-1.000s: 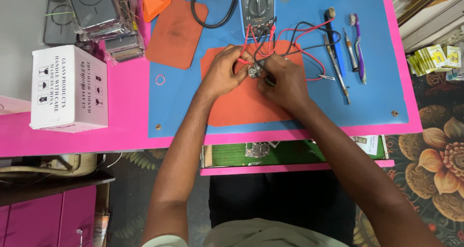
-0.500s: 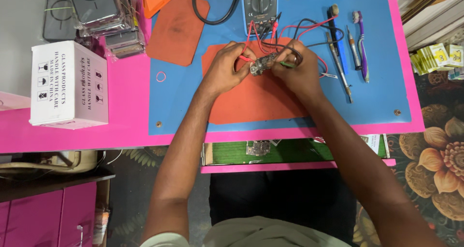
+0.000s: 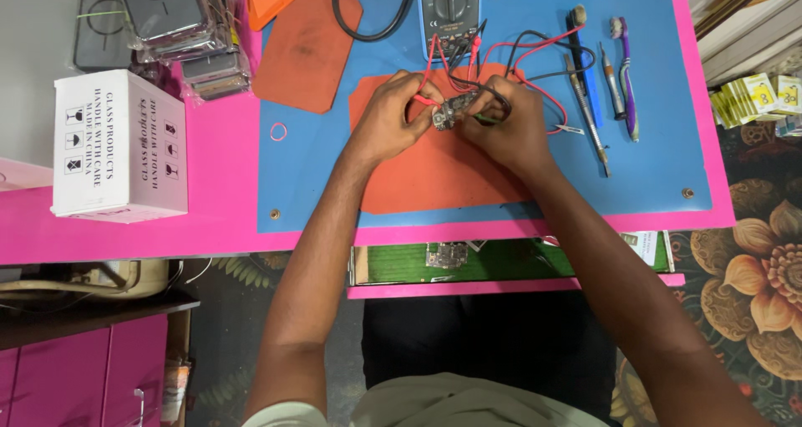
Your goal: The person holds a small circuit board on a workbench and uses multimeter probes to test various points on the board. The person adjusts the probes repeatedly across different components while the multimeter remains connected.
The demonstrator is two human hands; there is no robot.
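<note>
A small circuit board (image 3: 452,109) is held between both hands above an orange mat (image 3: 434,172) on the blue work surface. My left hand (image 3: 391,114) pinches the board's left end, with the red probe lead under its fingers. My right hand (image 3: 508,126) grips the board's right end together with a black probe lead. Red and black leads (image 3: 535,55) run up to a multimeter (image 3: 449,5) at the top edge.
A second orange mat (image 3: 305,51) lies at upper left. A white cardboard box (image 3: 117,147) and stacked phone parts (image 3: 180,26) sit on the pink table. Pens, tweezers and a toothbrush (image 3: 622,76) lie at right. A green drawer (image 3: 510,260) stands open below the table edge.
Both hands have shifted slightly with the board, drawing closer together around it. The view has moved a little lower over the table.
</note>
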